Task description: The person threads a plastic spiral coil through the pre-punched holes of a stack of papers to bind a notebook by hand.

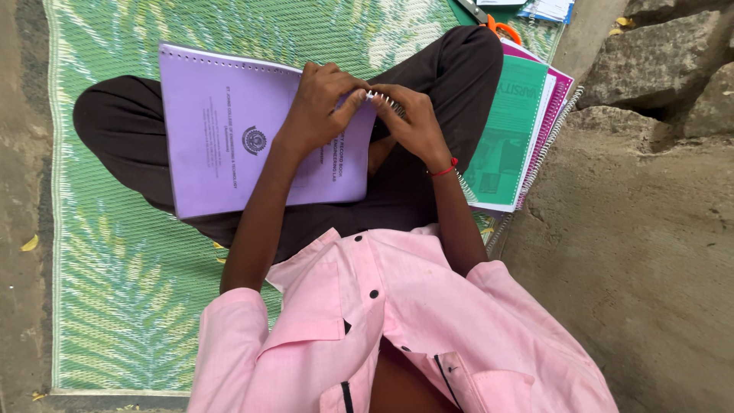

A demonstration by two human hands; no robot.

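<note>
My left hand [325, 103] and my right hand [413, 118] meet at the centre top of the frame, fingers pinched narrow on the white wire spiral binding [382, 99] at the corner of the lilac-covered spiral-bound book [229, 145] resting on my lap. I judge the coil only partly worked; most of it lies hidden. A stack of green and magenta spiral notebooks [520, 130] waits at upper right on the green woven mat [122, 291].
</note>
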